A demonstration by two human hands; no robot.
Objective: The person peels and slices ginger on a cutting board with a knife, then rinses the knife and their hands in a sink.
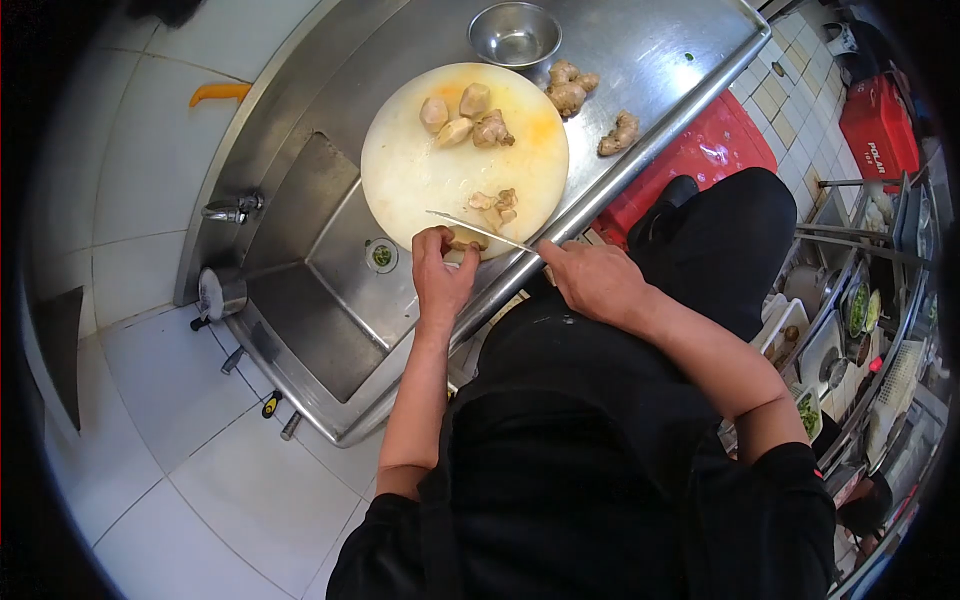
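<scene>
My right hand is closed round the handle of a knife, whose blade points left over the near edge of a round white cutting board. Beneath the blade lies a piece of ginger, gripped between the fingers of my left hand. Small ginger scraps sit just beyond the blade. Farther back on the board are several ginger pieces, some of them peeled, one with brown skin.
Beyond the board stands a metal bowl. Unpeeled ginger and another piece lie on the steel counter to the right. A sink basin is at the left, below a tap. A red lid is beyond the counter's edge.
</scene>
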